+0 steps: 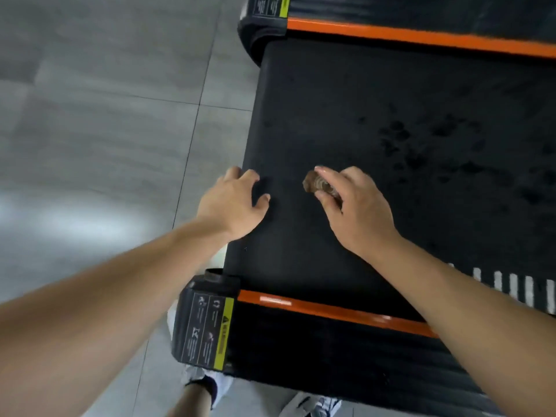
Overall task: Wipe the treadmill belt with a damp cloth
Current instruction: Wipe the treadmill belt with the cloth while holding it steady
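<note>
The black treadmill belt (pixel 376 115) fills the right half of the view, with dark damp spots on its right part. My right hand (pixel 355 206) hovers over the belt's rear end, closed on a small bunched brown cloth (pixel 316 183) that pokes out past the fingers. My left hand (pixel 234 203) rests at the belt's rear left edge with its fingers spread and nothing in it.
Orange strips run along both side rails (pixel 331 311). A black end cap with warning labels (pixel 204 323) sits at the near corner, another one (pixel 264 13) at the far corner. Grey tiled floor (pixel 105 130) lies to the left. My shoes (pixel 313 406) show at the bottom.
</note>
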